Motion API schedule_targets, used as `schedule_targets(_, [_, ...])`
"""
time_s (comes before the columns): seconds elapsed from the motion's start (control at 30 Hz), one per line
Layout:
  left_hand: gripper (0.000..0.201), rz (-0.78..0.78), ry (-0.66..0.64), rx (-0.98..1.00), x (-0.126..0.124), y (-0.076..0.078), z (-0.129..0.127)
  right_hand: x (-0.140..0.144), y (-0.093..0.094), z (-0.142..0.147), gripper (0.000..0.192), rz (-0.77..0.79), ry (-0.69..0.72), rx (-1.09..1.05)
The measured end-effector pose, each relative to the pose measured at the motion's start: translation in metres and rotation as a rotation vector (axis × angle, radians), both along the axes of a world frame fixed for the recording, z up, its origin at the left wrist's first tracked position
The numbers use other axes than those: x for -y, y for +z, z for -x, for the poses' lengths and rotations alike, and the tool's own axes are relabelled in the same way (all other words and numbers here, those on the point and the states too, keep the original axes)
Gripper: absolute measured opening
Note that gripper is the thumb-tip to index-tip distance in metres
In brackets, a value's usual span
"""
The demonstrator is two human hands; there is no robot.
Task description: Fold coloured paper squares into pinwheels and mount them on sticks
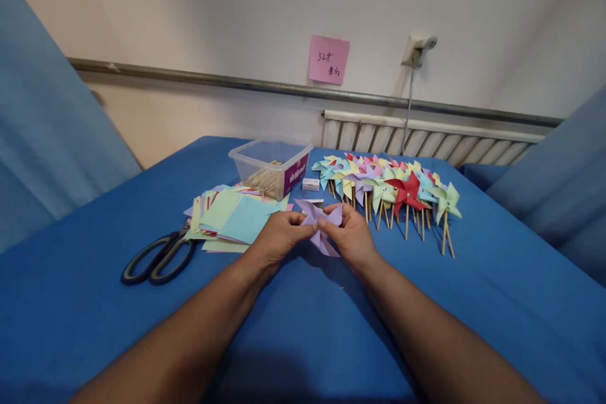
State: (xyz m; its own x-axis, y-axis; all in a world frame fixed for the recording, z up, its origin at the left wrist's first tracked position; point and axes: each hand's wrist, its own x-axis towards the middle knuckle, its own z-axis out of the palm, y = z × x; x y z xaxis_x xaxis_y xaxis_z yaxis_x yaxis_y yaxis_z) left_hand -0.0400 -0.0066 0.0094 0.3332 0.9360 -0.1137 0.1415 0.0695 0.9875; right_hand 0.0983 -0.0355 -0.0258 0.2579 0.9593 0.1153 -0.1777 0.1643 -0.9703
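Head view showed left hand and right hand pinching a flimsy lilac paper pinwheel by its folded edges, right of black-handled scissors; it likely creases easily.

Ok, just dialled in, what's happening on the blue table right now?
A person has both hands on a purple paper pinwheel, the left hand and right hand pinching its folded points together above the blue table. A stack of coloured paper squares and scissors lie to the left. A clear box of wooden sticks stands behind, and rows of finished pinwheels on sticks lie to the right.
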Motion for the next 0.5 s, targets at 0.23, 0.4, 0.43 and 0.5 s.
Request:
schedule_targets(0.23, [0.018,0.043,0.018,0.020,-0.001,-0.002,-0.001,0.001,0.003,0.000,0.033,-0.004,0.001,-0.013])
schedule_targets(0.4, [0.018,0.066,0.164,0.141,-0.010,-0.003,0.004,-0.007,-0.002,-0.011,0.028,-0.071,-0.059,-0.006])
schedule_targets(0.43, [0.020,0.060,0.211,0.172,-0.013,-0.003,0.006,-0.009,-0.006,-0.015,0.027,-0.076,-0.090,0.046])
schedule_targets(0.5, [0.023,0.050,0.291,0.243,-0.018,-0.002,0.009,-0.015,-0.015,-0.020,0.024,-0.076,-0.124,0.215])
